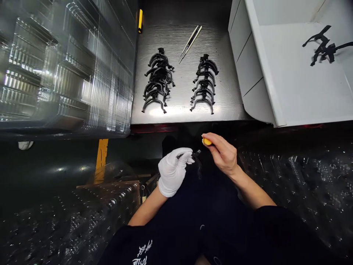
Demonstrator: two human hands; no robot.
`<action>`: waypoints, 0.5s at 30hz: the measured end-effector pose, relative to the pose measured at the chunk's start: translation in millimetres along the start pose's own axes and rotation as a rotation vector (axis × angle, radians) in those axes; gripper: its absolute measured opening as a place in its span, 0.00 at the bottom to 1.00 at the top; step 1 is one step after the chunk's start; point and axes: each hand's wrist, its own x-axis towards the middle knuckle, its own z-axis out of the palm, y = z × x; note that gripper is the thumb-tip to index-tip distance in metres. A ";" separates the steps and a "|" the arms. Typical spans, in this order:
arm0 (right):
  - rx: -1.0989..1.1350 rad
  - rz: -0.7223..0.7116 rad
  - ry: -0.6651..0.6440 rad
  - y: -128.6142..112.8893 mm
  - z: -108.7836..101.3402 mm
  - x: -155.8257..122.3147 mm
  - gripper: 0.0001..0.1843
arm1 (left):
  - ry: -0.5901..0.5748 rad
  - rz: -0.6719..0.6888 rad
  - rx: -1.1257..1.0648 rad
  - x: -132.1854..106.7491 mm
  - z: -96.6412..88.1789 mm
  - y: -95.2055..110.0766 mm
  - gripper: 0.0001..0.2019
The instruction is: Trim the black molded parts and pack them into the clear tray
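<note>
My left hand (173,171), in a white glove, pinches a small black moulded plastic part (198,162) whose thin end hangs down. My bare right hand (222,154) is close beside it, holding a small yellow object (206,141) between fingertips and thumb. Most of that object is hidden by the fingers, so I cannot tell what it is. Both hands are above my dark clothing, below the front edge of a steel table (176,36).
Two columns of black moulded parts (159,81) (204,84) lie on the steel table, with tweezers (190,42) and a yellow marker (140,21) beyond. To the right is a white bin (292,92) holding more black parts (322,48). Stacked clear plastic trays (66,70) stand left.
</note>
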 end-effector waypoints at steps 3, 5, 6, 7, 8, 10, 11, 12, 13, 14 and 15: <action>0.031 -0.022 -0.110 2.0 -6.3 7.8 0.25 | -0.046 0.145 0.103 1.1 0.0 -5.0 0.06; 0.032 -0.107 -0.216 1.8 -10.2 12.9 0.23 | -0.053 0.276 0.164 2.0 -0.7 -9.1 0.06; 0.000 -0.135 -0.231 1.9 -12.0 15.6 0.22 | -0.051 0.337 0.189 2.6 -1.4 -11.0 0.07; -0.034 -0.133 -0.227 2.0 -13.6 18.4 0.21 | -0.048 0.390 0.214 3.2 -2.4 -12.7 0.06; -0.048 -0.108 -0.222 2.1 -15.1 21.2 0.20 | -0.045 0.434 0.245 4.0 -3.8 -14.1 0.06; 0.003 -0.088 -0.264 2.0 -17.8 26.3 0.20 | -0.063 0.524 0.310 5.3 -7.6 -16.5 0.07; 0.041 -0.103 -0.311 2.1 -18.8 28.4 0.20 | -0.083 0.568 0.340 5.7 -9.9 -17.6 0.08; 0.057 -0.130 -0.355 2.3 -19.6 30.3 0.20 | -0.101 0.610 0.360 5.9 -12.2 -18.6 0.09; 0.042 -0.170 -0.375 2.7 -20.4 32.0 0.19 | -0.120 0.649 0.371 5.8 -14.4 -19.5 0.10; 0.001 -0.204 -0.372 3.2 -21.0 33.5 0.19 | -0.140 0.677 0.380 5.4 -16.3 -20.3 0.11; -0.043 -0.207 -0.350 3.5 -21.7 34.8 0.18 | -0.162 0.695 0.388 4.9 -18.0 -21.0 0.11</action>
